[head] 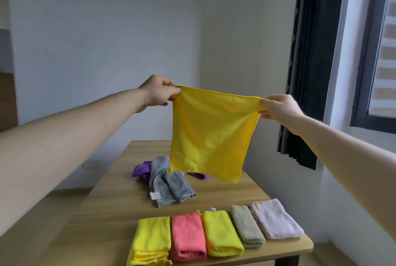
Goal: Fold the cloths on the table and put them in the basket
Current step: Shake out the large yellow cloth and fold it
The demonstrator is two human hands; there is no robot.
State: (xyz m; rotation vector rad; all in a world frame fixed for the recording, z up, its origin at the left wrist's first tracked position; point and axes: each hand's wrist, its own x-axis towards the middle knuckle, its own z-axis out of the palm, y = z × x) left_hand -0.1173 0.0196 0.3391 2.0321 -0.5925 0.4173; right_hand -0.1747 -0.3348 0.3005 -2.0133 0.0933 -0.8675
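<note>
Your left hand [157, 92] and right hand [278, 108] each pinch 1 top corner of the yellow cloth [212, 135], hung flat above the table [120, 205] to square it for folding; 5 folded cloths [214, 235] wait; no basket visible.

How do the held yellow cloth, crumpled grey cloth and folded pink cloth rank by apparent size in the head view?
1. Held yellow cloth, clearly largest.
2. Crumpled grey cloth and folded pink cloth look alike; unranked.

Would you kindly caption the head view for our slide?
Both hands, left and right, hold a yellow cloth spread above five folded cloths.
</note>
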